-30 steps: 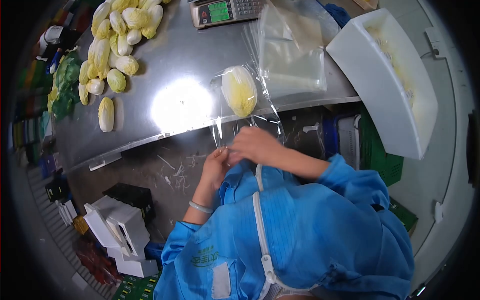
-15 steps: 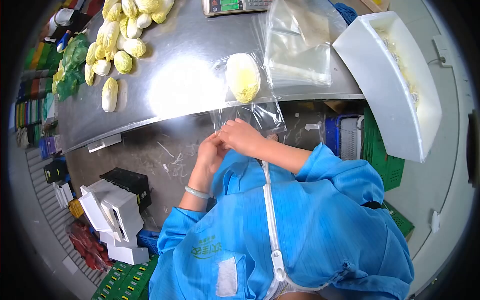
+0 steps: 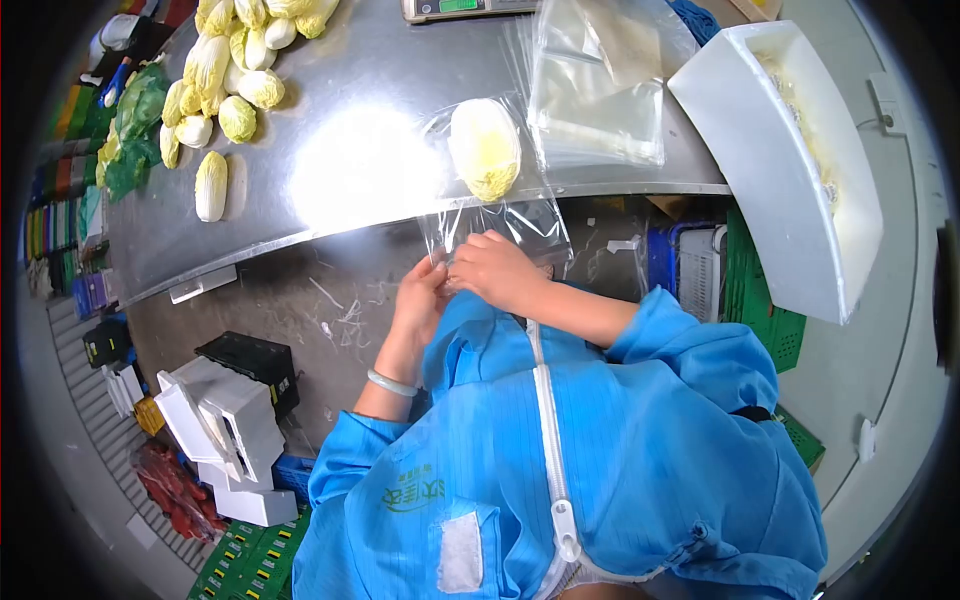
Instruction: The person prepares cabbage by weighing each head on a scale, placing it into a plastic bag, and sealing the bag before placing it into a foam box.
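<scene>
A small yellow-white napa cabbage (image 3: 485, 147) lies inside a clear plastic bag (image 3: 520, 222) at the near edge of the steel table (image 3: 340, 180). The bag's open end hangs over the edge toward me. My left hand (image 3: 418, 300) and my right hand (image 3: 495, 270) meet just below the table edge, and both pinch the bag's open end between the fingers. A pale bangle sits on my left wrist.
Several loose cabbages (image 3: 215, 90) lie at the table's far left. A stack of clear bags (image 3: 600, 100) and a scale (image 3: 455, 8) sit at the back. A white foam box (image 3: 790, 150) stands right. Small boxes (image 3: 225, 420) and crates (image 3: 760, 330) crowd the floor.
My hands rose from below the edge and closed together on the bag's open end. The cabbage in the bag has kept its place on the table.
</scene>
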Tool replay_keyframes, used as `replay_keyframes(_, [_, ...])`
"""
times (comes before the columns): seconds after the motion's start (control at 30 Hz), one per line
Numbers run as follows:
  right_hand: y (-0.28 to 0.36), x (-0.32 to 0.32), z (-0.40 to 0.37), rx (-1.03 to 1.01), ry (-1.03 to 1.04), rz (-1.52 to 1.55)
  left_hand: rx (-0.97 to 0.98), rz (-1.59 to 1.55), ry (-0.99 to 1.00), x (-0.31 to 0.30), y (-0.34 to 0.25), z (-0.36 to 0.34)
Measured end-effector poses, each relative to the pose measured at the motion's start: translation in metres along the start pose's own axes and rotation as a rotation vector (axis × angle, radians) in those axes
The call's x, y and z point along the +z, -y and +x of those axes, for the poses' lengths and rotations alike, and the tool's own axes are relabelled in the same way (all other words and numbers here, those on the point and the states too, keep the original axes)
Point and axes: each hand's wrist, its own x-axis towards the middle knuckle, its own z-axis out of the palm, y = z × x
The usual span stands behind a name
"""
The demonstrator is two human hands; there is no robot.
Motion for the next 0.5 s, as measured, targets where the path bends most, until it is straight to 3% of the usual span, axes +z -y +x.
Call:
replay_keyframes(0.17, [-0.005, 0.008, 0.012, -0.118, 0.216, -0.062, -0.019, -0.034, -0.032, 0.010, -0.005, -0.005])
replay_keyframes(0.23, [-0.005, -0.001, 0.003, -0.150, 0.278, -0.057, 0.067, 0.043, -0.083, 0.007, -0.001, 0.001])
replay_keyframes(0.3, [-0.010, -0.021, -0.023, -0.149, 0.302, -0.009, 0.141, 0.175, -0.088, 0.000, 0.002, 0.005])
replay_keyframes(0.4, [-0.059, -0.045, -0.126, -0.003, 0.312, -0.294, 0.240, 0.518, -0.021, -0.013, 0.002, 0.004])
replay_keyframes(0.43, [-0.089, -0.034, -0.192, 0.085, 0.626, -0.456, 0.289, 0.664, -0.005, -0.016, 0.000, 0.002])
replay_keyframes(0.47, [-0.103, -0.033, -0.251, 0.335, 1.186, -0.456, 0.337, 0.810, 0.013, -0.019, -0.001, 0.001])
replay_keyframes(0.5, [-0.104, -0.041, -0.279, 0.478, 1.512, -0.352, 0.375, 0.819, 0.017, -0.025, -0.005, 0.002])
